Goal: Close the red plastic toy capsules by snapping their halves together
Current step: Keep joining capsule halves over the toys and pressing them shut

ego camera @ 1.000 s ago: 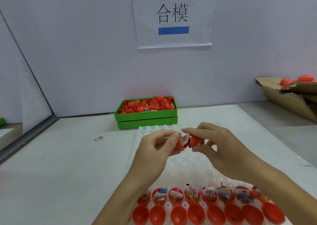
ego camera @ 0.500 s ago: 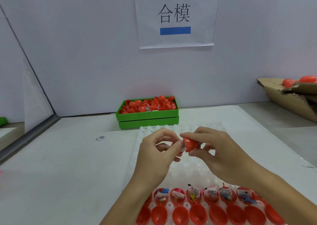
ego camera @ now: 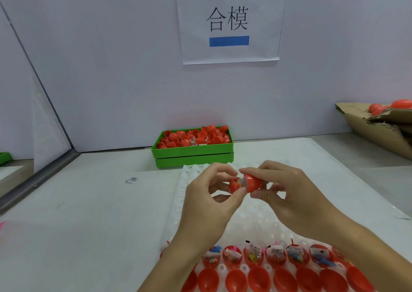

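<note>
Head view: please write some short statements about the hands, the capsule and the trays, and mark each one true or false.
1. Both hands hold one red capsule above the white tray. True: the left hand and the right hand each pinch one side of it.
2. The capsule is fully closed. False: a small packet shows in a gap between the halves.
3. The green tray at the wall is full of blue balls. False: it holds red capsule halves.
4. Filled red halves stand in a row near the person. True.
5. The cardboard box is on the left. False: it is far right.
</note>
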Available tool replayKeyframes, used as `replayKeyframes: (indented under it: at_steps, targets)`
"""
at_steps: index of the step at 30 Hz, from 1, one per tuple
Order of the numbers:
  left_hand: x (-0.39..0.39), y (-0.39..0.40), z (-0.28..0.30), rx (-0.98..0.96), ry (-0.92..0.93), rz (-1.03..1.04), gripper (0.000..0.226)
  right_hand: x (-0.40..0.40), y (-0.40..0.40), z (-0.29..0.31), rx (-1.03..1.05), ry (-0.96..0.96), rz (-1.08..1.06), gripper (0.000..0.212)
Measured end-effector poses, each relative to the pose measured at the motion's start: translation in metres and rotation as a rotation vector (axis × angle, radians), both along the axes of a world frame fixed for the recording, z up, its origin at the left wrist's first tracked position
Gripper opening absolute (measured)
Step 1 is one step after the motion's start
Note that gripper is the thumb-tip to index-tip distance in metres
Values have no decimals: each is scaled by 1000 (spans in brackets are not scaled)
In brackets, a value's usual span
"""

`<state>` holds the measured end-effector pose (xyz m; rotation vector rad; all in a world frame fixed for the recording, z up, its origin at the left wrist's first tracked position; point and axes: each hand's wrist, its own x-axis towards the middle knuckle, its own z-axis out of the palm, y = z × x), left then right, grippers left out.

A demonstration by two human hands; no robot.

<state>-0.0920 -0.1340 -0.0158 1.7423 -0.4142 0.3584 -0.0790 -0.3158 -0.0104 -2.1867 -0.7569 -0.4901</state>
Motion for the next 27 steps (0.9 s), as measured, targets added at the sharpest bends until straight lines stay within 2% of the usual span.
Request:
replayKeyframes:
  at_steps: [7, 11, 17, 27]
  targets:
    - [1, 4, 2, 14, 5, -70, 32, -1, -2, 2, -5, -22, -11, 45]
    - [1, 4, 3, 41, -9, -79, 31, -3, -4, 5, 51, -5, 45, 43]
    - [0, 6, 3, 125, -43, -93, 29, -2, -1, 2, 47, -8, 9, 44]
    - [-2, 6, 3, 157, -75, -101, 31, -2, -2, 2, 104, 19, 6, 35]
